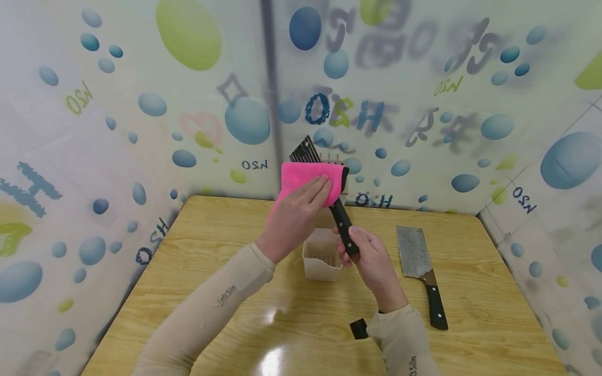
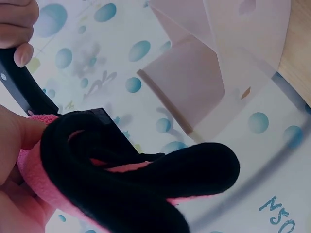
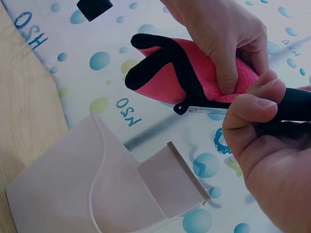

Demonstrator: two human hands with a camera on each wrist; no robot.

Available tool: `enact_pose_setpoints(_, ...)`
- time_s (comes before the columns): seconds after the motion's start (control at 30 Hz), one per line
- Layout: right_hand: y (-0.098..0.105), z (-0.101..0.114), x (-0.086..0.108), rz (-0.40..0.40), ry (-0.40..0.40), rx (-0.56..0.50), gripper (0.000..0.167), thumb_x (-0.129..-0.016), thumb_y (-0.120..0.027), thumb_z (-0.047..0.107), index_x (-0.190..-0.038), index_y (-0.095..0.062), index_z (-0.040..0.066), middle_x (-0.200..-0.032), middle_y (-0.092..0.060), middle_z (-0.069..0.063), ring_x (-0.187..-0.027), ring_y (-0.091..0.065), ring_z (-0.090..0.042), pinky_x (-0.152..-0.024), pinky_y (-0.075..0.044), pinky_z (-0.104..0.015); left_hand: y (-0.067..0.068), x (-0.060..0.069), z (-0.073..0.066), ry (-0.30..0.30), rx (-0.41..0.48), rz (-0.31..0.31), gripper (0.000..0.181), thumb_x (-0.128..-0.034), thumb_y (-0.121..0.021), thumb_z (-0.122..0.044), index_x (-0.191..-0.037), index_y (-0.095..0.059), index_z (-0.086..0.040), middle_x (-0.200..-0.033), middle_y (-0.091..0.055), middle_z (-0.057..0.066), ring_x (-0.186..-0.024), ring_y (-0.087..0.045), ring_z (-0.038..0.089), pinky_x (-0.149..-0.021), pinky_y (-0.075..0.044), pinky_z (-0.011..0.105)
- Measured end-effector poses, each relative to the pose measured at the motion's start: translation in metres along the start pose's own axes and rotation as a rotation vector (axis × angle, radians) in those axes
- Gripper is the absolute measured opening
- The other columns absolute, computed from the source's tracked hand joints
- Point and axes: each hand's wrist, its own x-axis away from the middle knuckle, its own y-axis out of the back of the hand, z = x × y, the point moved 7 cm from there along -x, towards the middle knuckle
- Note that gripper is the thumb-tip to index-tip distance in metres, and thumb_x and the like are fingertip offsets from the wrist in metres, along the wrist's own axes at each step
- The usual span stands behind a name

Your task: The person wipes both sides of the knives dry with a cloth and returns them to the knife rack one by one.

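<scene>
Knife (image 1: 342,219) is up in air nr the holder (image 1: 322,270); long axis slants, handle lower R, blade end pointing upper L (head view). R hand (image 1: 373,258) grips handle; L hand (image 1: 296,214) pinches pink cloth (image 1: 298,176) over blade. Gap on R to cleaver (image 1: 415,253), well apart, inside table's (image 1: 216,224) R edge.

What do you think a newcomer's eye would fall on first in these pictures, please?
Probably the bright pink cloth near the middle of the head view, which the left hand holds against the black-handled knife that the right hand grips. Next might come the cleaver, lying on the wooden table to the right, and the wall behind, printed with blue and green spots.
</scene>
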Motion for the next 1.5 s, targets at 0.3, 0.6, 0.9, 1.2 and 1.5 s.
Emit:
enact_pose_setpoints(0.3,0.001,0.002,-0.002,-0.019,0.0,0.011,0.053,-0.113,-0.036,0.035,-0.127,-0.054,-0.013,-0.083,-0.059,-0.003,-0.072,-0.054,-0.016,-0.062,-0.049,-0.023,0.002,0.003,-0.014,-0.046,-0.012,0.003,0.05,-0.0948,-0.064,0.004,-0.145,-0.058,0.0,-0.147,-0.06,0.015,-0.134,-0.059,0.027,-0.109,-0.05,0.035)
enact_pose_setpoints(0.6,0.002,0.004,-0.003,-0.033,0.028,0.048,0.052,-0.114,-0.034,0.034,-0.127,-0.056,-0.012,-0.084,-0.058,-0.004,-0.07,-0.053,-0.015,-0.059,-0.047,-0.022,0.003,0.006,-0.027,-0.073,0.0,-0.024,0.045,-0.0983,-0.068,-0.002,-0.143,-0.059,0.002,-0.145,-0.061,0.017,-0.134,-0.06,0.029,-0.11,-0.049,0.036)
enact_pose_setpoints(0.9,0.005,0.005,-0.004,-0.092,0.026,0.108,0.043,-0.113,-0.04,0.029,-0.117,-0.059,-0.009,-0.082,-0.058,-0.007,-0.068,-0.053,-0.016,-0.06,-0.049,-0.023,0.001,0.012,-0.039,-0.123,-0.105,-0.006,0.045,-0.0978,-0.069,-0.004,-0.142,-0.06,0.003,-0.144,-0.062,0.018,-0.132,-0.061,0.028,-0.11,-0.048,0.035)
enact_pose_setpoints(1.2,0.004,0.007,-0.003,-0.089,0.055,0.13,0.037,-0.113,-0.041,0.025,-0.11,-0.058,-0.008,-0.081,-0.057,-0.007,-0.065,-0.051,-0.014,-0.057,-0.047,-0.022,0.005,0.013,-0.045,-0.126,-0.092,-0.006,0.042,-0.0997,-0.065,-0.001,-0.141,-0.06,0.004,-0.143,-0.061,0.019,-0.133,-0.061,0.029,-0.111,-0.048,0.035)
enact_pose_setpoints(1.5,0.004,0.008,0.0,-0.068,0.038,0.156,0.036,-0.113,-0.042,0.022,-0.114,-0.06,-0.009,-0.081,-0.058,-0.009,-0.065,-0.052,-0.016,-0.058,-0.049,-0.023,0.006,0.008,-0.037,-0.069,-0.055,-0.008,0.045,-0.0993,-0.068,-0.007,-0.142,-0.06,0.003,-0.143,-0.062,0.018,-0.133,-0.061,0.029,-0.11,-0.049,0.036)
